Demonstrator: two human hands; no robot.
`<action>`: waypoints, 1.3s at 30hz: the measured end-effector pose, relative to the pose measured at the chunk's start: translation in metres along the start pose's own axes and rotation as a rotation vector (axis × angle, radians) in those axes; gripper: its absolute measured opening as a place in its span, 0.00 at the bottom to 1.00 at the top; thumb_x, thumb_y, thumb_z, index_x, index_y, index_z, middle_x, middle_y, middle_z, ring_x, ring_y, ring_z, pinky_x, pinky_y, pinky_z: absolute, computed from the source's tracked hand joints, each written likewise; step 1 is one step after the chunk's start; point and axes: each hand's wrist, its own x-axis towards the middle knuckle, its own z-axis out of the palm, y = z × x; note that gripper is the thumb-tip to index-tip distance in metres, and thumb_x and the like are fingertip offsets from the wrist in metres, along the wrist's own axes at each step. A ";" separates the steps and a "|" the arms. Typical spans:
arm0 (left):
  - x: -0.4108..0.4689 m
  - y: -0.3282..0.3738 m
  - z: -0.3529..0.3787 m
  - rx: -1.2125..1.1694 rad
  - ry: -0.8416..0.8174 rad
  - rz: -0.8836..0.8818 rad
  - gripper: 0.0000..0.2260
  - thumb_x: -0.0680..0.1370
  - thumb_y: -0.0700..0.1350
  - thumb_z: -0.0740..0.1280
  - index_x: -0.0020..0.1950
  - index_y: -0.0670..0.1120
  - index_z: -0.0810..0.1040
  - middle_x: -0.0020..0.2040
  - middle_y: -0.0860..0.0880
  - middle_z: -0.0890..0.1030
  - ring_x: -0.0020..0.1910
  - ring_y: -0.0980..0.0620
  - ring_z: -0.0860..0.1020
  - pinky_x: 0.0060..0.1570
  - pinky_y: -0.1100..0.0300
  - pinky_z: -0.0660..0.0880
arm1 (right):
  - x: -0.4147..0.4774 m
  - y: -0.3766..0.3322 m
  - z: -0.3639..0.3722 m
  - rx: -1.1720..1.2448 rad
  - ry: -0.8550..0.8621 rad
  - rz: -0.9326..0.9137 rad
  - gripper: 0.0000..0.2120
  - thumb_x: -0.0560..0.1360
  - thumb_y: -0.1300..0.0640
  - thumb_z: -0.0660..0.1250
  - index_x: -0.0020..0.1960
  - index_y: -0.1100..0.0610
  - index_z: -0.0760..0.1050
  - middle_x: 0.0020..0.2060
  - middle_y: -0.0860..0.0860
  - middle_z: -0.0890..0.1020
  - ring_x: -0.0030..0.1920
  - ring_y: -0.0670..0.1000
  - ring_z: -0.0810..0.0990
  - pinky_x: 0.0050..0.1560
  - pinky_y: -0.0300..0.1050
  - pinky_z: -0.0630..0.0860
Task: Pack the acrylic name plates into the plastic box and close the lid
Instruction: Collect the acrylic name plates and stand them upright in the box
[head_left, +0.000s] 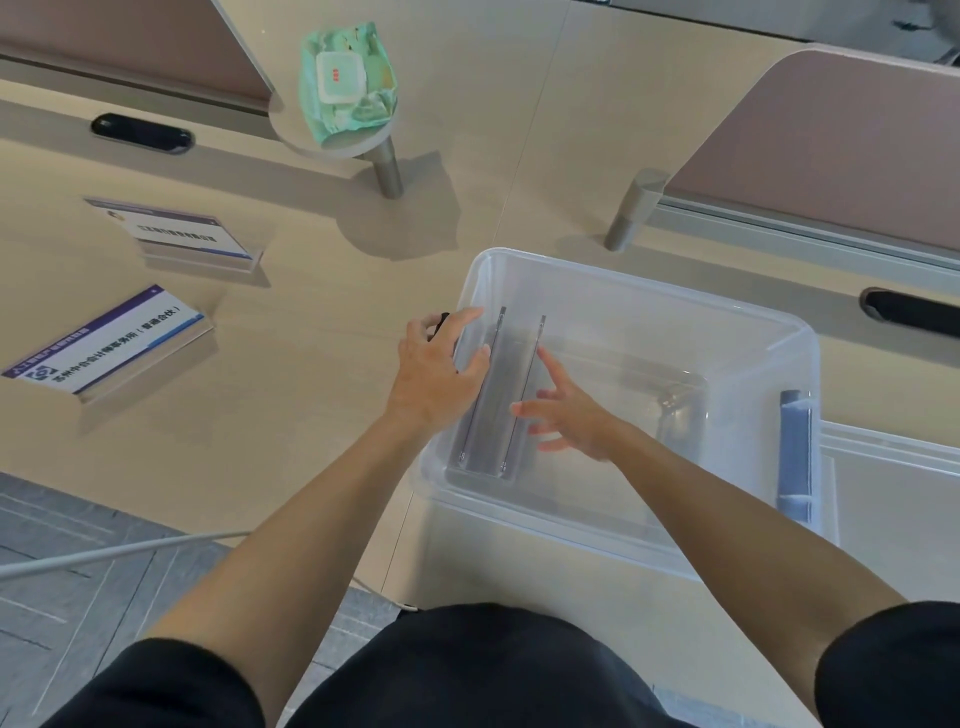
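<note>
A clear plastic box (727, 312) stands open on the desk at centre right. Two acrylic name plates (498, 410) stand on edge inside it, against its left wall. My left hand (436, 369) rests over the box's left rim, thumb and fingers around the left plate's top edge. Inside the box, my right hand (566, 415) has its fingers spread, the forefinger touching the right plate. Two more name plates lie on the desk at left: one with a blue-and-white label (109, 343), another farther back (176, 234). The lid (883, 452) lies under the box's right side.
A green wet-wipe pack (348, 78) sits on a small round shelf on a post at the back. Desk dividers rise at back left and back right. Two black cable slots (140, 132) (909, 312) are set into the desk. A grey handle (795, 452) shows at the box's right end.
</note>
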 end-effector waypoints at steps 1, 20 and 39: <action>0.000 0.000 0.000 -0.001 0.001 0.001 0.20 0.78 0.54 0.64 0.69 0.65 0.68 0.67 0.51 0.65 0.69 0.50 0.65 0.63 0.59 0.65 | 0.000 -0.001 0.000 -0.006 -0.002 0.001 0.49 0.71 0.52 0.77 0.74 0.27 0.46 0.77 0.58 0.59 0.58 0.60 0.79 0.61 0.64 0.76; 0.002 -0.002 -0.001 0.026 -0.018 0.016 0.23 0.77 0.52 0.65 0.70 0.66 0.66 0.68 0.51 0.63 0.65 0.49 0.69 0.63 0.53 0.72 | 0.001 -0.003 0.004 0.039 -0.058 0.035 0.48 0.73 0.56 0.75 0.75 0.29 0.46 0.78 0.58 0.54 0.64 0.64 0.73 0.61 0.69 0.74; -0.014 0.018 0.003 0.485 0.143 0.397 0.21 0.70 0.54 0.65 0.61 0.49 0.77 0.63 0.40 0.72 0.62 0.37 0.67 0.62 0.42 0.61 | -0.082 -0.041 -0.044 -0.559 0.416 -0.251 0.21 0.75 0.47 0.71 0.66 0.53 0.75 0.55 0.51 0.82 0.51 0.51 0.81 0.50 0.43 0.76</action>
